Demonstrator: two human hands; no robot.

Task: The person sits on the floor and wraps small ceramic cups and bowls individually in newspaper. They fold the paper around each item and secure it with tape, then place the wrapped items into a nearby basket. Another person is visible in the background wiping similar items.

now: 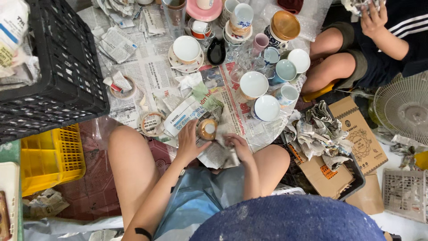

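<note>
1. Your left hand lies with fingers spread against the side of a small cup with a gold rim, steadying it on the newspaper sheet between your knees.
2. Your right hand is closed on a fold of that same sheet, just right of the cup, pulling the paper toward it.
3. The cup sits on the sheet with its mouth in plain sight, so I judge this wrap barely begun: paper is gathered at one side only.
4. Just beyond your hands, a cluster of bare mugs and bowls stands on spread newspaper; none of them shows any wrapping, so most of the work appears left.
5. To your right, crumpled newspaper bundles rest on a cardboard box; whether they hold finished pieces, you cannot tell.
6. A roll of tape lies just left of your left hand, and a black crate stands further left.
7. Another person's hand works with paper at the top right, well apart from yours.
</note>
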